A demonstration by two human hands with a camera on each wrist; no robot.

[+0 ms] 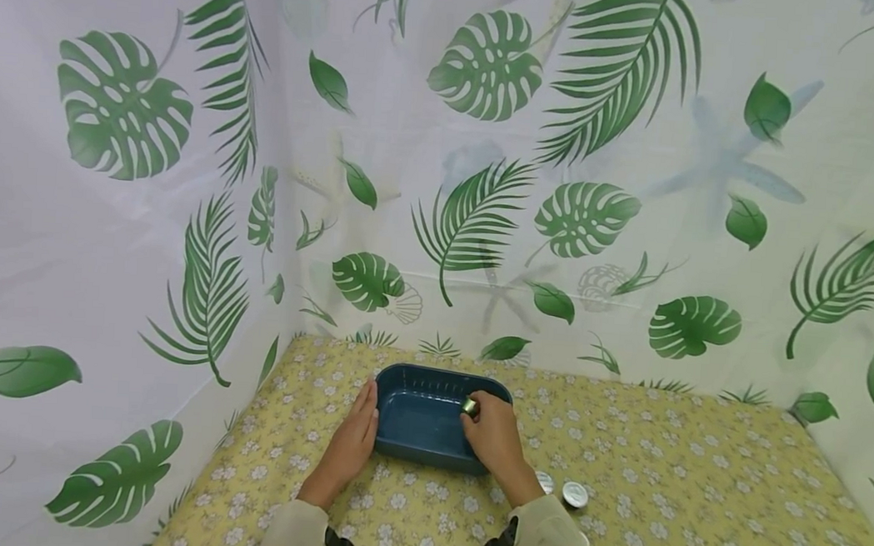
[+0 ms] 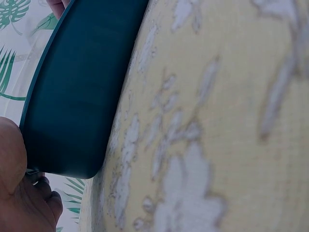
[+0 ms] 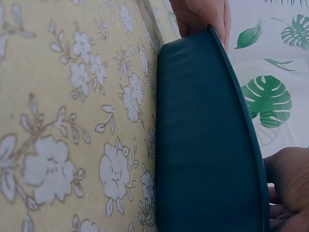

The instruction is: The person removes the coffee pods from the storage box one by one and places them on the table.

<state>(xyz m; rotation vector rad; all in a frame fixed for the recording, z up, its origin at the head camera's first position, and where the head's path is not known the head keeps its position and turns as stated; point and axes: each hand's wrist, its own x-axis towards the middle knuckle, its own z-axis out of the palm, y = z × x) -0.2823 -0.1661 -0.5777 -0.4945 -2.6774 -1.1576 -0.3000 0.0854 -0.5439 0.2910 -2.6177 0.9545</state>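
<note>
A dark blue rectangular plastic basin [image 1: 428,419] stands on the tablecloth before me. My left hand [image 1: 353,435] rests with straight fingers against its left end, and the right wrist view also shows that hand [image 3: 205,14] at the far end. Over the right part of the basin, my right hand [image 1: 491,431] pinches a small, shiny green object with a rounded shape [image 1: 469,406]; its exact kind is too small to tell. In the right wrist view the basin's wall [image 3: 207,135] hides most of the right hand's fingers [image 3: 274,210].
Small round silver-topped pieces [image 1: 575,494] lie right of the basin, one [image 1: 545,482] partly behind the right forearm. A yellow floral cloth [image 1: 665,479] covers the table. Leaf-printed white sheets [image 1: 374,319] hang along the back and left sides.
</note>
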